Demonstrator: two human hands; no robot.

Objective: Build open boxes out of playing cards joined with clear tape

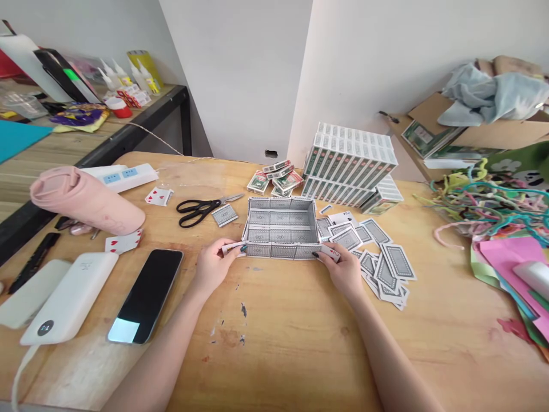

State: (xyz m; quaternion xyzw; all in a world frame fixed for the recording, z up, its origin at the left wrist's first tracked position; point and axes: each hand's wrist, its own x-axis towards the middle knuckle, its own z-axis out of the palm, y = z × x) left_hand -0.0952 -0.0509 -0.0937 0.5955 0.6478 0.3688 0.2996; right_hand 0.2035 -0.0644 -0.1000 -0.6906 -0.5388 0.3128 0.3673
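Note:
An open-topped rectangular box (281, 218) built of grey-backed playing cards sits on the wooden table in front of me. At its front left corner my left hand (217, 264) is closed in a pinch on a white card end (231, 248) that juts sideways from the front wall. On the opposite corner, my right hand (344, 268) pinches a playing card (330, 250) with a red mark, thumb against the front wall. Loose grey-backed cards (388, 269) lie scattered right of the box. Black-handled scissors (199, 210) and a small cut card piece (225, 215) are to its left.
Behind the box stand a tall stack of card decks (347, 163) and a few loose decks (278, 177). Leftward are a phone (146, 297), a white power bank (71, 297), a pink bottle (88, 200) and a power strip (124, 176). Tangled yarn (497, 200) lies far right.

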